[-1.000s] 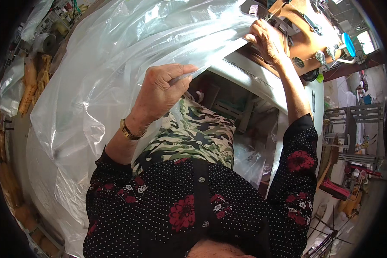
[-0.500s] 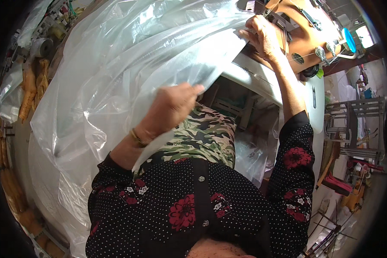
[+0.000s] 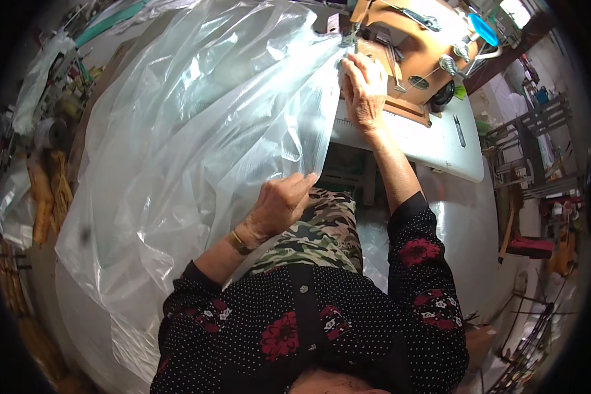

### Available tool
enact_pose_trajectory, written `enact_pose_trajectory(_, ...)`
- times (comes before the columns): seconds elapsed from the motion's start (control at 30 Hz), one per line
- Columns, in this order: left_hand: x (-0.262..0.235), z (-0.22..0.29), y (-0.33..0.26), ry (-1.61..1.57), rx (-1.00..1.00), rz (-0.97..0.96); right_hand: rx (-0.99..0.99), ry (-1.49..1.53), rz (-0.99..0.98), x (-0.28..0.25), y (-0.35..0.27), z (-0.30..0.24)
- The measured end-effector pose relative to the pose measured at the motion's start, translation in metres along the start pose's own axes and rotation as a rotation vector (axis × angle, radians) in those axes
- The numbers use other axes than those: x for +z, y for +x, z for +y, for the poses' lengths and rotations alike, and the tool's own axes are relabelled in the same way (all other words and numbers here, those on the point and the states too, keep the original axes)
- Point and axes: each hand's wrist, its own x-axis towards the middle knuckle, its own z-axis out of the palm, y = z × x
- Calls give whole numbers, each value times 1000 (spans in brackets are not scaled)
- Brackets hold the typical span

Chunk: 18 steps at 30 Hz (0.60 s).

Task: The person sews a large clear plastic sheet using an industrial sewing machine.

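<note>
A large translucent plastic sheet (image 3: 177, 131) spreads in folds over the left side and runs up to an orange-brown sewing machine (image 3: 391, 56). My left hand (image 3: 279, 207) is closed on the sheet's right edge, low down above my camouflage-patterned lap. Just in front of the machine's needle area, my right hand (image 3: 366, 92) holds the same edge, fingers close together and thumb mostly hidden. Between the two hands the edge runs nearly straight. The sheet is gathered where it meets the machine, and the needle itself is too small to make out.
The white machine table (image 3: 450, 148) carries a small dark tool (image 3: 459, 131), perhaps thread snips. Thread tensioners and a blue disc (image 3: 482, 29) are on the machine's right side. Brown wrapped bundles (image 3: 43, 203) stand at the far left, metal racks (image 3: 532, 138) at the right.
My left hand, blurred before, is now steady and lower on the sheet's edge. My right hand's fingers have drawn together on the edge. The whole view has shifted, with the machine further left.
</note>
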Motion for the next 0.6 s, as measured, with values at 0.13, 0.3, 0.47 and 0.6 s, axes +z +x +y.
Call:
enact_pose_trajectory(0.13,1,-1,4,-17,14,-24,14,-61,-53,4,-3,2)
enact_pose_trajectory(0.3,0,2,12,-67,-32,-50,57,-71,-24,6,-3,0)
enact_pose_trajectory(0.47,4,1,19,-91,-41,-60,65,-113,-13,5,-2,0)
enact_pose_trajectory(0.6,4,0,31,-46,-19,-100,66,-155,-11,9,-2,2)
